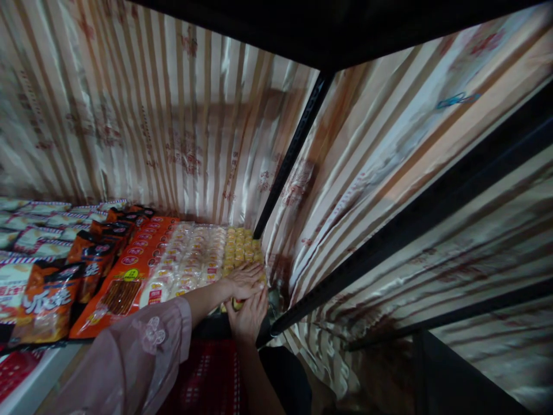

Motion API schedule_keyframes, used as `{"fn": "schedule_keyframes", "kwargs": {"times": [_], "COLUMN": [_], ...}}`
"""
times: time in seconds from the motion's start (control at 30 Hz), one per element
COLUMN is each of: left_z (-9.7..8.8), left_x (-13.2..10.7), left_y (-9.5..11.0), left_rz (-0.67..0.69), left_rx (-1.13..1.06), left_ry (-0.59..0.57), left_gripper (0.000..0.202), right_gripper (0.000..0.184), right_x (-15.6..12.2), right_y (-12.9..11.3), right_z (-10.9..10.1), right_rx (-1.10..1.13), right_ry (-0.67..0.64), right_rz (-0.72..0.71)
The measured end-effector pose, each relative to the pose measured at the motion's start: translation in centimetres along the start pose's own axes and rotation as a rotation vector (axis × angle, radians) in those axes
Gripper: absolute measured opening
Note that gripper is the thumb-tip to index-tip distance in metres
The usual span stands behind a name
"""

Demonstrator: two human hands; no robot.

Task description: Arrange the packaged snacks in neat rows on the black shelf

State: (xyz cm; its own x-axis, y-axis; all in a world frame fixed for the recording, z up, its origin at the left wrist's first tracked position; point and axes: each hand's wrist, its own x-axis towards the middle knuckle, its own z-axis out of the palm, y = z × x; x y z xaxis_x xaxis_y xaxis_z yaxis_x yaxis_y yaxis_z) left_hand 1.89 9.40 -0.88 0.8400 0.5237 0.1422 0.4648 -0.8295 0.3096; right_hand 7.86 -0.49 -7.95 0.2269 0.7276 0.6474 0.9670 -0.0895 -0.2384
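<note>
My left hand (pixel 244 280), coming out of a pale pink sleeve, lies with fingers stretched over the near end of a block of small yellow wrapped snacks (pixel 240 245). Just below it, my right hand (pixel 249 316) rests against the front corner of the same block, its thumb apart from its outstretched fingers. The hands nearly touch at the fingertips. What lies under the palms is hidden. Left of the yellow block run rows of clear-wrapped white round packets (pixel 188 253).
Long orange snack packs (pixel 138 259), black-and-orange bags (pixel 49 300) and white-green packets (pixel 47 222) fill the shelf leftward. A black upright post (pixel 298 150) and slanting black bar (pixel 389 225) bound the right corner. Striped sheeting (pixel 173 115) hangs behind. A red basket (pixel 203 374) is below.
</note>
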Motion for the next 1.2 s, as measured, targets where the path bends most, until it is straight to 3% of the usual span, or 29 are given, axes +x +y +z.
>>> {"fn": "schedule_keyframes", "kwargs": {"times": [0.2,0.43,0.57,0.67,0.83,1.03,1.2], "left_z": [-0.7,0.0,-1.0,-2.0,-2.1,-1.5,-1.4], "left_x": [-1.8,-2.9,-2.7,-2.8,-2.9,-2.7,-1.6], "left_y": [-1.0,-1.5,-1.5,-2.0,-3.0,-3.6,-2.2], "left_rz": [-0.097,-0.107,-0.111,-0.207,-0.315,-0.293,-0.189], "left_rx": [0.028,0.053,0.058,0.065,0.081,0.095,0.088], "left_ry": [0.055,-0.034,0.016,0.046,-0.065,-0.062,-0.011], "left_gripper": [0.058,0.059,0.058,0.059,0.065,0.064,0.062], "right_gripper": [0.096,0.098,0.096,0.096,0.099,0.098,0.099], "right_x": [0.2,0.1,0.2,0.3,0.3,0.3,0.3], "right_y": [-0.2,0.0,-0.1,-0.2,-0.3,-0.4,-0.3], "right_z": [-0.3,-0.1,-0.2,-0.4,-0.5,-0.5,-0.3], "right_rx": [0.019,0.013,0.001,-0.012,-0.031,-0.026,-0.008], "right_ry": [0.014,0.012,0.027,0.018,-0.013,-0.026,-0.028], "right_rz": [-0.02,-0.023,-0.032,-0.021,0.002,0.015,0.018]}}
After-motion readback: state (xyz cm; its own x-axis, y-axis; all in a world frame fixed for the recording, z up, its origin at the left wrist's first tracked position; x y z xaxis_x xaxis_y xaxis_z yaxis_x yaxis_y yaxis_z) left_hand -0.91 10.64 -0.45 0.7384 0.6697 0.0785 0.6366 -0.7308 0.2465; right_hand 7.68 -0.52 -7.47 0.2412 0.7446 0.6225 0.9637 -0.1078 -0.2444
